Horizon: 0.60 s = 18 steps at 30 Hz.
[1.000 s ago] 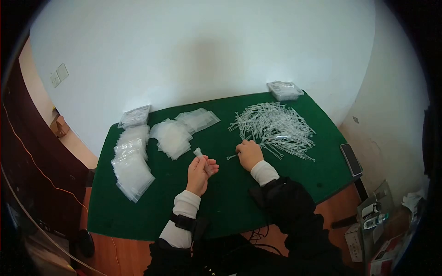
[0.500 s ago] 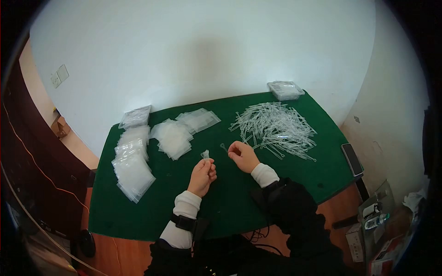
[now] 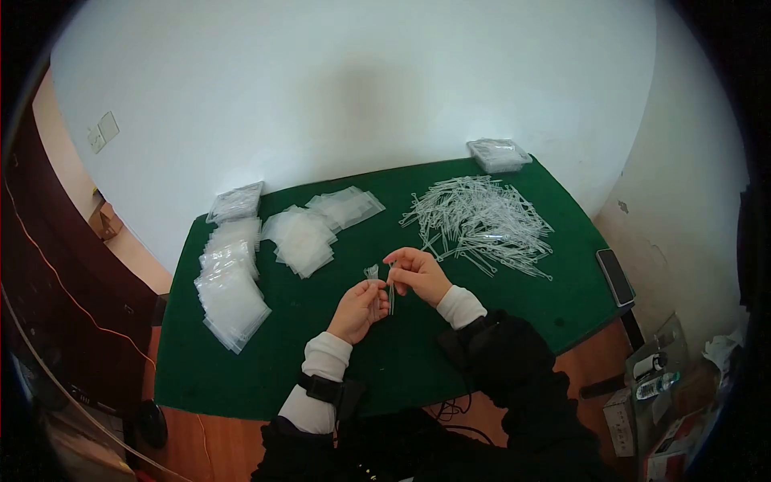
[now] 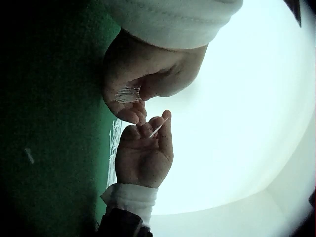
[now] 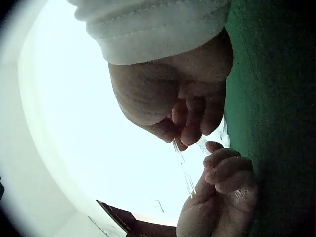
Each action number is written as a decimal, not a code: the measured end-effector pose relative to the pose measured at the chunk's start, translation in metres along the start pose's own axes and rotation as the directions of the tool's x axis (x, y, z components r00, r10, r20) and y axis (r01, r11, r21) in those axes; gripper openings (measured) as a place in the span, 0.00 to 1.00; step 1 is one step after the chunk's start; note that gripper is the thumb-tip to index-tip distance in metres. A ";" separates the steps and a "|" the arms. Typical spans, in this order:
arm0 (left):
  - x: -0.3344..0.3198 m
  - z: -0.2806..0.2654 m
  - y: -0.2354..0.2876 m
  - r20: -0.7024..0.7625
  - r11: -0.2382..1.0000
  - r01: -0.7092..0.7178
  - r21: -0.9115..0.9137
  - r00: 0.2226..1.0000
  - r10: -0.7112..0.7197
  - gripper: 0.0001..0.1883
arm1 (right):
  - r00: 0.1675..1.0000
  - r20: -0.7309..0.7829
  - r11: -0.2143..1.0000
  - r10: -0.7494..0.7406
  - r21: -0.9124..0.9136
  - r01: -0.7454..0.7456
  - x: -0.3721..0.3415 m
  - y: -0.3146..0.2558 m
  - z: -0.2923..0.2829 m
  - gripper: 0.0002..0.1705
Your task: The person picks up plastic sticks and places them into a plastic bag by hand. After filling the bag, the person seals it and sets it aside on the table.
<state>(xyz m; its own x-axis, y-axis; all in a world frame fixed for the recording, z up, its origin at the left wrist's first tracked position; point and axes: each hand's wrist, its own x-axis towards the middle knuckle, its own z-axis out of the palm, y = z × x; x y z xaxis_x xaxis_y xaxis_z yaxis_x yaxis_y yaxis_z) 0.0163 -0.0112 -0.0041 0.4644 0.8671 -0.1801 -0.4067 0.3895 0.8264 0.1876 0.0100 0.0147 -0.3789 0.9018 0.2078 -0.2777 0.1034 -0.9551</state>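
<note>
My left hand [image 3: 353,313] grips a small bundle of thin clear sticks [image 3: 371,274] with looped ends, which stand up above the fingers. In the left wrist view, the lower ends of the bundle [image 4: 127,95] show inside the curled palm. Close beside it, my right hand [image 3: 426,277] pinches a few loose sticks [image 5: 185,170] between thumb and fingertips, and they hang down toward the left hand. Both hands are over the green table. A large heap of the same sticks [image 3: 478,225] lies just beyond the right hand.
Clear plastic bags [image 3: 229,297] fan out along the left side of the green table [image 3: 281,369]. Frosted flat bags [image 3: 301,241] lie nearer the middle. Clear packs stand at the back left [image 3: 235,202] and back right [image 3: 498,157]. A phone [image 3: 613,279] rests at the right edge.
My right hand has come away from the heap with sticks and moved left to the left hand. The left hand has shifted slightly right, and its bundle now stands more upright.
</note>
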 end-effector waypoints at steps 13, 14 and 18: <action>-0.007 0.016 0.006 0.008 0.997 0.070 0.034 0.997 -0.070 0.12 | 0.990 -0.076 0.981 -0.119 -0.166 0.105 0.004 0.015 -0.002 0.09; -0.008 0.016 0.007 0.025 0.996 0.074 0.048 0.997 -0.075 0.12 | 0.986 -0.084 0.977 -0.146 -0.168 0.130 0.005 0.016 -0.002 0.09; -0.009 0.014 0.008 0.057 0.992 0.084 0.089 0.994 -0.089 0.13 | 0.980 -0.123 0.969 -0.154 -0.211 0.126 0.004 0.016 -0.003 0.10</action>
<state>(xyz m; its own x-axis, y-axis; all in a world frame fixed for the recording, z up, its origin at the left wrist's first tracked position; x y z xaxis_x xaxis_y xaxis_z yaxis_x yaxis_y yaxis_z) 0.0201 -0.0209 0.0114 0.5428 0.8098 -0.2227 -0.2947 0.4320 0.8524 0.1847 0.0164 -0.0009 -0.2202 0.9196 0.3254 -0.1304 0.3028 -0.9441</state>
